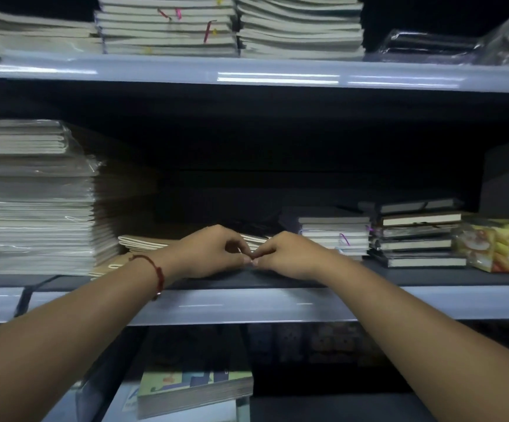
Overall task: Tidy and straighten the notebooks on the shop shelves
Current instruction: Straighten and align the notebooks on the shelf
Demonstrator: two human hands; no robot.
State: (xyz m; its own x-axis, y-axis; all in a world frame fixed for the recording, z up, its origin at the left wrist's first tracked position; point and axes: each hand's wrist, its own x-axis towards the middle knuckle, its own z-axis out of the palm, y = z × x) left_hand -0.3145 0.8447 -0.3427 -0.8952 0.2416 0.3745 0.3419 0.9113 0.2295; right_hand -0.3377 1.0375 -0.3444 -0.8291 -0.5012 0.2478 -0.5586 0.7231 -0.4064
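My left hand (210,252), with a red thread on its wrist, and my right hand (288,254) meet at the front of the middle shelf (247,303). Both have curled fingers, and their fingertips touch each other just above the shelf surface. Whether they pinch anything is hidden. Right behind them lies a low, uneven pile of thin notebooks (143,242), partly covered by my hands. A tall stack of plastic-wrapped notebooks (34,208) stands to the left. Small hardcover notebooks (335,234) and dark elastic-band notebooks (414,236) are stacked to the right.
The top shelf (277,76) carries several notebook stacks (168,25) and plastic-wrapped packs (429,44). A yellow wrapped package (499,249) sits at the far right of the middle shelf. Below, a thick book pile (195,391) lies on the lower shelf.
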